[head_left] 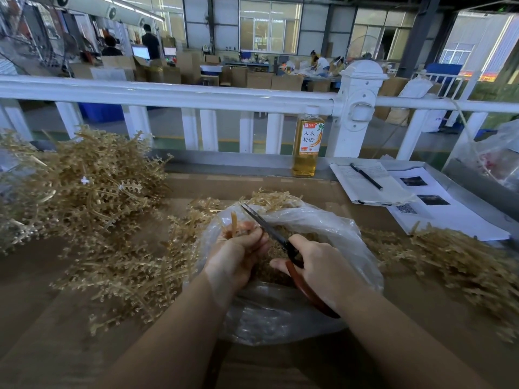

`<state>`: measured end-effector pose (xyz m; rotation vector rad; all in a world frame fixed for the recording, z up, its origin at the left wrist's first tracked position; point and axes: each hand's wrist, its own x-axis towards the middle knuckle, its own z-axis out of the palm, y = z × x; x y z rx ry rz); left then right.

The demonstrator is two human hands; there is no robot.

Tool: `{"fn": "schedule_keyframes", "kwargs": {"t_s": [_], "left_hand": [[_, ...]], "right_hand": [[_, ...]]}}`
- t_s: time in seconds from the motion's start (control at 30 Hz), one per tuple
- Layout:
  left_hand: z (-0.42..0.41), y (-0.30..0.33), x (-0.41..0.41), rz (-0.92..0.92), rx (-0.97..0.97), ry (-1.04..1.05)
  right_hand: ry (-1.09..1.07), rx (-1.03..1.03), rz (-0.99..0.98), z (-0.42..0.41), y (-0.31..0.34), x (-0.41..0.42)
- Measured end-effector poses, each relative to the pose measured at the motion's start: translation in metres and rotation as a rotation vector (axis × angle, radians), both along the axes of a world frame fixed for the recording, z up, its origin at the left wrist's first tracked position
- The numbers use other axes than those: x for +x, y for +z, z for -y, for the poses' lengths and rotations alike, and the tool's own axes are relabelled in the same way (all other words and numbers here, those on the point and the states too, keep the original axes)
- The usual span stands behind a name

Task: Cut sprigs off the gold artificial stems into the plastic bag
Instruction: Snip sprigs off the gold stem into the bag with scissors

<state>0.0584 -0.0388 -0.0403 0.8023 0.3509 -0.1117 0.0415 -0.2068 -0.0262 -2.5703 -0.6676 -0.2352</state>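
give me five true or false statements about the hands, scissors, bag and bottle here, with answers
1. The right hand holds the scissors. True.
2. The left hand is empty. False: it grips a gold stem over the bag.
3. The bottle lies on its side. False: it stands upright by the white railing.
4. A pen rests on the notebook. True.
5. The bag is empty. False: gold cuttings show inside it.
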Motion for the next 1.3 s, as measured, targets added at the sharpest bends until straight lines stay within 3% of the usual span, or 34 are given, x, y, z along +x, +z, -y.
{"fn": "schedule_keyframes", "kwargs": {"t_s": [0.13,0.27,0.43,0.67,0.9,1.3], "left_hand": [[0.000,0.000,0.000,0.007,0.015,-0.023],[0.000,0.005,-0.006,0.132,-0.016,-0.014],[0.003,0.011,-0.006,0.020,-0.118,0.084],[0.008,0.010,-0.003,0.015,-0.088,0.123],[0.006,0.010,-0.003,0.010,0.001,0.019],[0.004,0.011,-0.004,0.039,-0.021,-0.046]], "right_hand": [[-0.003,0.015,0.006,0.000,-0.002,0.002],[-0.001,0.009,0.023,0.001,-0.005,0.001],[0.009,-0.017,0.053,0.001,-0.007,0.000],[0.015,-0.018,0.088,0.001,-0.007,-0.002],[-0.013,-0.003,0.116,-0.006,-0.011,-0.001],[-0.026,-0.028,0.096,-0.011,-0.008,0.002]]}}
